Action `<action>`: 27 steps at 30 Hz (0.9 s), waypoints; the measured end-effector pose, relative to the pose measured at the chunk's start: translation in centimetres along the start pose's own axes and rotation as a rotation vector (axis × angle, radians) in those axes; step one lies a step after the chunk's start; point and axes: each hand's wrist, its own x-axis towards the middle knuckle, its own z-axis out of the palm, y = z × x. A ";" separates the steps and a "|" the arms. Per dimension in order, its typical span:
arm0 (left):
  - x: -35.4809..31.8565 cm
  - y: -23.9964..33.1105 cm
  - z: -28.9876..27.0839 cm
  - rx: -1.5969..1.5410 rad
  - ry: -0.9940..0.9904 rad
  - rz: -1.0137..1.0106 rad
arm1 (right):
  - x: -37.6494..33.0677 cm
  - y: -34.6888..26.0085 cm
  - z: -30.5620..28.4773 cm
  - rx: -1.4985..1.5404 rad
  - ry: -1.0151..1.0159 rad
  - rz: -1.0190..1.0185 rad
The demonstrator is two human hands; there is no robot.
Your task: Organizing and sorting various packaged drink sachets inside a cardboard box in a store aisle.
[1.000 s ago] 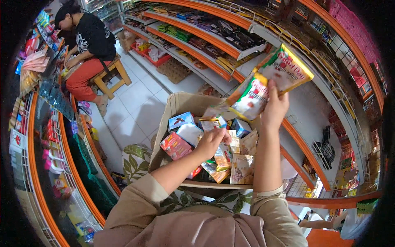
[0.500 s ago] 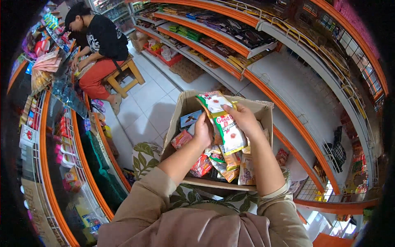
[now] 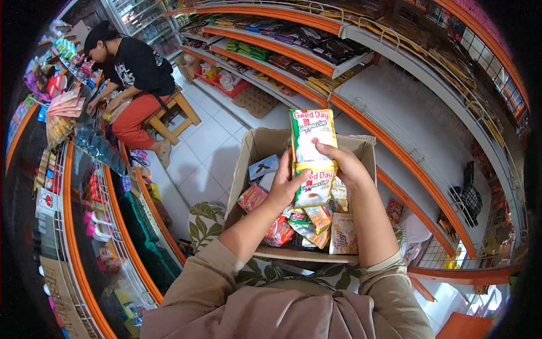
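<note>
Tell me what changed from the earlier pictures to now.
The right hand brought the green-and-white packets leftward, over the box; the left hand, earlier down at the box's contents, now holds them too. Unchanged: the right hand's grip, and the co-worker seated on the stool.

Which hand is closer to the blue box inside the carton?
Left. The left hand is just right of the blue box; the right hand is farther right, across the packets.

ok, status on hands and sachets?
Left hand, right hand both holding sachets. Held over box. Packets beneath; nothing visibly blocking.
</note>
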 end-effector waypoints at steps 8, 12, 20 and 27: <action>1.2 -0.5 -0.9 -0.400 0.073 -0.311 | -1.8 -1.5 -0.9 0.033 -0.102 -0.357; 2.1 1.1 -1.0 -0.342 0.049 -0.334 | -2.9 -1.5 -1.0 -0.063 -0.168 -0.396; 2.1 2.2 -2.7 -0.344 -0.310 -0.035 | -2.0 -1.0 -3.6 0.337 -0.104 -0.648; 1.5 5.1 -0.9 -0.313 -0.520 -0.463 | -1.7 -0.3 -5.4 0.515 -0.185 -0.738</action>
